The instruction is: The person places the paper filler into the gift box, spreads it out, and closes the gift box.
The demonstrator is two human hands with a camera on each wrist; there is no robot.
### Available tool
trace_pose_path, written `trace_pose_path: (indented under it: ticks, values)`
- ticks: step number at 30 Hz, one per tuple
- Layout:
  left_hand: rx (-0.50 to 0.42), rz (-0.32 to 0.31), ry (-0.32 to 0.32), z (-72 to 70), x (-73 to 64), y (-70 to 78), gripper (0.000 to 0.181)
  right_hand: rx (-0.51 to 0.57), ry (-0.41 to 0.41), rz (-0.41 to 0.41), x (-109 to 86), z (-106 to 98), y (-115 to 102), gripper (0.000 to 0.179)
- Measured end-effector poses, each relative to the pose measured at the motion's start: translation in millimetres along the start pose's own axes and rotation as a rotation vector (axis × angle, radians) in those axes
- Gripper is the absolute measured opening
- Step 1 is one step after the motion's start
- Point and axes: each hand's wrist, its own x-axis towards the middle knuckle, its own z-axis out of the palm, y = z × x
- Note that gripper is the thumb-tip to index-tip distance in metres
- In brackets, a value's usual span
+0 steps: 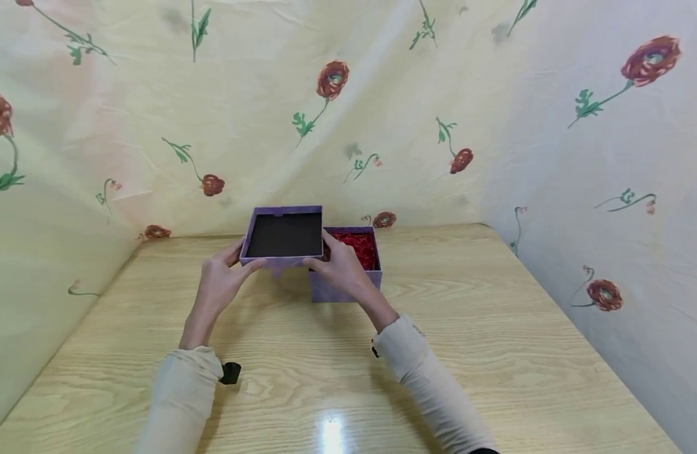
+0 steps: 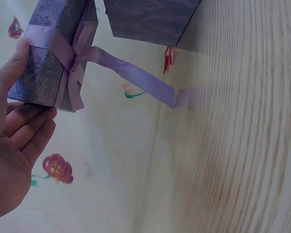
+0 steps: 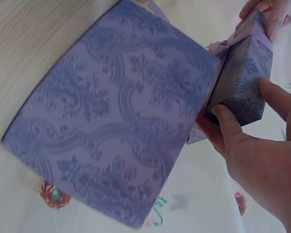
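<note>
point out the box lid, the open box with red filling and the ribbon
box lid (image 1: pixel 284 234), head view, on its dark inner face
open box (image 1: pixel 331 289), head view, on its purple front wall
ribbon (image 2: pixel 136 75), left wrist view, on the loose tail

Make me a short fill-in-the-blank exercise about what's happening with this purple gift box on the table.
1. Both hands hold the purple lid with its dark inside facing ____.
2. The open box on the wooden table is filled with shredded paper coloured ____.
3. A lilac ____ tied in a bow hangs from the lid.
4. The left hand and the right hand grip the lid at opposite ____.

Missing words: up; red; ribbon; sides
</note>
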Motion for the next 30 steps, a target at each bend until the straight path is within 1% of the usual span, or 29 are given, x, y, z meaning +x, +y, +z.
trace_pose_path:
  ticks: [5,13,18,22,26,30]
  values:
    - [-0.001,0.008,-0.004,8.3,3.5,5.4,0.074,-0.005,-0.007,0.028,-3.3,-10,3,0.081]
    - [0.011,0.020,-0.026,22.5,9.4,15.2,0.074,-0.041,0.024,0.040,-8.8,-26,8,0.079]
    - [-0.005,0.050,-0.025,34.1,12.9,20.2,0.073,-0.048,0.030,0.036,-12.3,-37,13,0.078]
    - [-0.016,0.073,-0.028,43.8,15.0,23.5,0.071,-0.042,0.042,0.050,-15.4,-45,17,0.077]
    - [-0.017,0.098,-0.024,51.5,16.5,26.8,0.070,-0.033,0.036,0.067,-18.6,-52,20,0.078]
    - [-0.034,0.102,-0.032,57.9,17.2,30.2,0.071,-0.033,0.041,0.078,-22.0,-58,22,0.078]
